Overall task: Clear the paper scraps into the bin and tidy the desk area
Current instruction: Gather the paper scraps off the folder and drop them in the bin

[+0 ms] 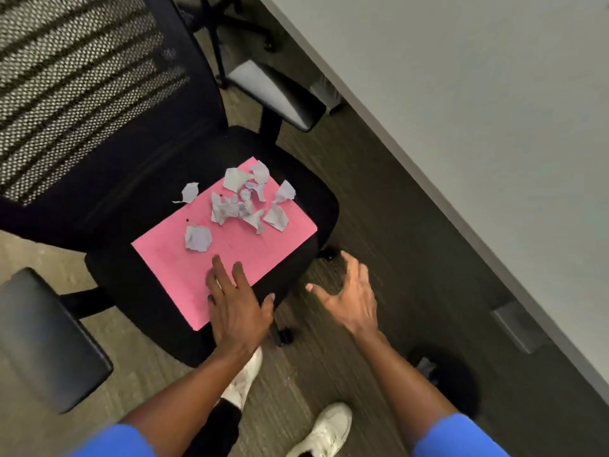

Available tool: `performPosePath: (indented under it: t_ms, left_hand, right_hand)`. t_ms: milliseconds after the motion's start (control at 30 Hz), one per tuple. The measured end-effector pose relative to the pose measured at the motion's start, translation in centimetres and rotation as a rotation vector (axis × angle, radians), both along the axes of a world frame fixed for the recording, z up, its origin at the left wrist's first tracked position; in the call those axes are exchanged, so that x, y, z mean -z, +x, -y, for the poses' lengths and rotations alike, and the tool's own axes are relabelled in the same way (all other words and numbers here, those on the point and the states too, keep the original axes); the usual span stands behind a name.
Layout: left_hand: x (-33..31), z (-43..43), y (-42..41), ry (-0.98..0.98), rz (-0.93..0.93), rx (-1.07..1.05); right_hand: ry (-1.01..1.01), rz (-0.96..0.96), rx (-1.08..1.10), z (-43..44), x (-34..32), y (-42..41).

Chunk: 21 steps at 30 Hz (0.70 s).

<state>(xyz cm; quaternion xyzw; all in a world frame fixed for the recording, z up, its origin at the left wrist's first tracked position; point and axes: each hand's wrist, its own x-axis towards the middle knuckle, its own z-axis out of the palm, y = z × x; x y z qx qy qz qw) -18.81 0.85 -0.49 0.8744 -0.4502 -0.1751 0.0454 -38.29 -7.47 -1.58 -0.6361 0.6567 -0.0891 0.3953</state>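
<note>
From your head camera: the scraps (237,201) lie on a pink sheet (227,245) on the chair (148,291). Your left hand (235,308) rests flat on the sheet's near edge, grip spread; your right hand (349,298) hovers beside the seat, fingers apart, empty.
</note>
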Motion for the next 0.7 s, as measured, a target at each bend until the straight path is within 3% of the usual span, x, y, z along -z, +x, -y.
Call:
performPosePath:
  t_ms: [100,433,700]
  left_hand:
    - [0.2,0.5,3.9,0.044,-0.040,-0.081]
    - [0.7,2.8,10.8,-0.070,-0.214,-0.119]
    - [1.8,3.6,12.0,-0.042,-0.194,0.023]
  right_hand:
    - [-0.030,-0.011,-0.040,2.0,-0.6,3.9]
    - [-0.113,-0.187,-0.153,8.6,-0.2,14.3]
    - [-0.180,-0.274,-0.318,10.4,1.0,18.5]
